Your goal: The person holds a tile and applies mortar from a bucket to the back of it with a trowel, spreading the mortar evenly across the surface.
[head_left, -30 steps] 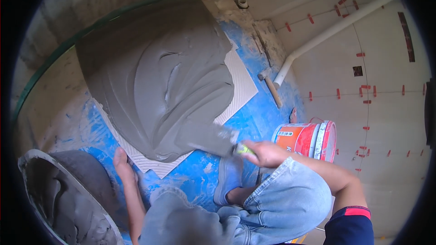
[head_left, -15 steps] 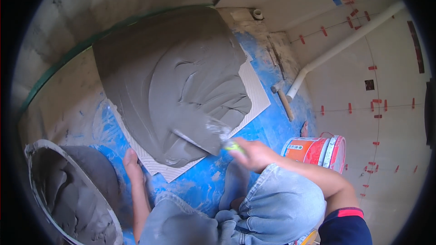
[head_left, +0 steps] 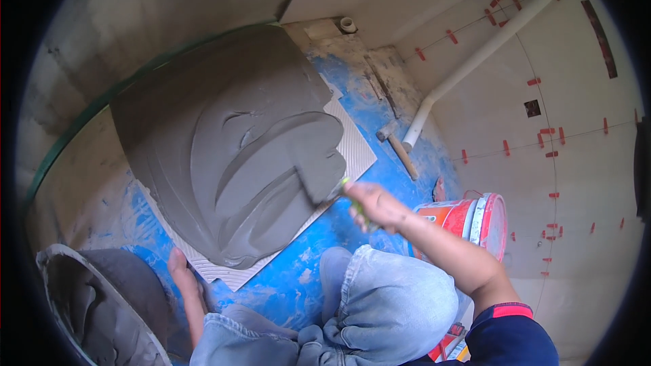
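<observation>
My right hand (head_left: 369, 207) is closed round the yellow-green handle of a trowel, whose blade (head_left: 313, 190) lies in the grey mortar (head_left: 224, 142) near its right lower edge. The mortar covers most of a ribbed tile (head_left: 356, 149) lying on the blue-coated floor. My left hand (head_left: 184, 274) is beside the tile's lower-left edge, seeming to touch it; its fingers are mostly hidden, so their grip is unclear.
A bucket of mortar (head_left: 102, 305) stands at lower left. A mallet (head_left: 403, 156) lies near a white pipe (head_left: 468, 68) against the right wall. A red bucket (head_left: 478, 220) sits right of my arm. Walls (head_left: 563, 196) bound the floor.
My right hand and trowel have moved up and slightly left over the mortar, whose strokes now look different near the right edge. The whole view has shifted; my left hand stays by the tile.
</observation>
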A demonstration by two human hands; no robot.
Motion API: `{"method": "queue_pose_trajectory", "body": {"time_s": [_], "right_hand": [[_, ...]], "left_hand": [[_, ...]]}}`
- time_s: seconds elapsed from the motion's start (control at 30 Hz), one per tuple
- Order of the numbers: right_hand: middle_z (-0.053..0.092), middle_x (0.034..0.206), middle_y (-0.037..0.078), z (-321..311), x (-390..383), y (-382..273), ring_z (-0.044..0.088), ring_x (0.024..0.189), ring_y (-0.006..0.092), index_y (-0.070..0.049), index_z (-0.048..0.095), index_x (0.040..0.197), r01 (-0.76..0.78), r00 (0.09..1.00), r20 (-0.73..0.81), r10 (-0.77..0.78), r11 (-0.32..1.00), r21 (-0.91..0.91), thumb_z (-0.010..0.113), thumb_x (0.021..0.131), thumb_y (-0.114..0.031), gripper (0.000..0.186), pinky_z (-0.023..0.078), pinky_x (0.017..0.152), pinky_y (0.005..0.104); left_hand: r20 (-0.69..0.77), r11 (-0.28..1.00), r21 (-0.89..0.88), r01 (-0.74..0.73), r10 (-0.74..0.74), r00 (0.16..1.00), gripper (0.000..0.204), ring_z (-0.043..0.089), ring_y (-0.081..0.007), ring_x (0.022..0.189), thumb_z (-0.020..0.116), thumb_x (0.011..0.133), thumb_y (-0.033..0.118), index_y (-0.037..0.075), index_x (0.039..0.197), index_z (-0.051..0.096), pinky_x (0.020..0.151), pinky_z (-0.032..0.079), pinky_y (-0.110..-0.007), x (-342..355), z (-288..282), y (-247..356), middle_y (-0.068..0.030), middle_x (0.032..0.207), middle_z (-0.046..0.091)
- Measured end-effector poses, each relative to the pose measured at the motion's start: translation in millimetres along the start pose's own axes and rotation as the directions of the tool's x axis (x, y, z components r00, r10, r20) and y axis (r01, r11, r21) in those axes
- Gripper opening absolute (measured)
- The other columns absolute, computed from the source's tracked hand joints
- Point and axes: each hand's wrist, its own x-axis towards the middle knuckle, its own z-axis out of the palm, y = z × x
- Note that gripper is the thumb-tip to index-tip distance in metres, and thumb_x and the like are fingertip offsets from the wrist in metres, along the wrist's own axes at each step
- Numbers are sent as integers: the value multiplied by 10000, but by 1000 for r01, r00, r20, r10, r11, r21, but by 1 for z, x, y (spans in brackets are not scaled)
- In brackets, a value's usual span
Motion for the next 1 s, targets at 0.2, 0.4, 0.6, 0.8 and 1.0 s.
{"method": "queue_pose_trajectory", "body": {"time_s": [0.2,0.4,0.6,0.8,1.0], "right_hand": [[634,846,323,-14,7,60,607,787,515,-26,523,1108,166,879,-180,-441,638,-752,530,973,-387,386,476,693,598],[572,656,32,-46,5,47,553,478,122,-67,561,1079,-5,990,-138,14,998,66,444,998,-513,468,459,417,273],[665,893,288,4,-22,77,636,819,497,-55,508,1156,283,952,88,-294,731,-620,482,996,-406,387,510,732,563],[656,910,305,-67,-4,110,634,826,498,-29,487,1242,30,858,-346,-379,711,-703,508,983,-397,450,517,702,548],[479,611,12,-60,26,162,485,504,96,-73,511,1040,184,947,-314,-73,923,339,444,1020,-492,425,426,448,265]], "left_hand": [[41,999,-6,48,-47,998,342,601,-190,962,570,988,285,-26,1114,630,893,458,-344,4,-18,-4,-80,1086,649],[-6,1000,-10,12,-12,1000,390,603,-220,1028,583,972,306,-36,1159,613,939,458,-365,6,-13,-2,-105,1149,640],[67,996,-64,65,-61,996,460,604,-266,1089,570,972,305,-56,1258,560,981,449,-396,5,-17,-6,-144,1227,620],[73,989,-98,109,-102,992,478,596,-270,1117,559,976,314,-54,1282,545,1003,438,-400,8,-26,-7,-140,1251,610],[106,993,-31,116,-112,988,497,595,-262,1119,551,985,347,-54,1278,544,1001,439,-395,9,-27,-12,-137,1251,607]]}}
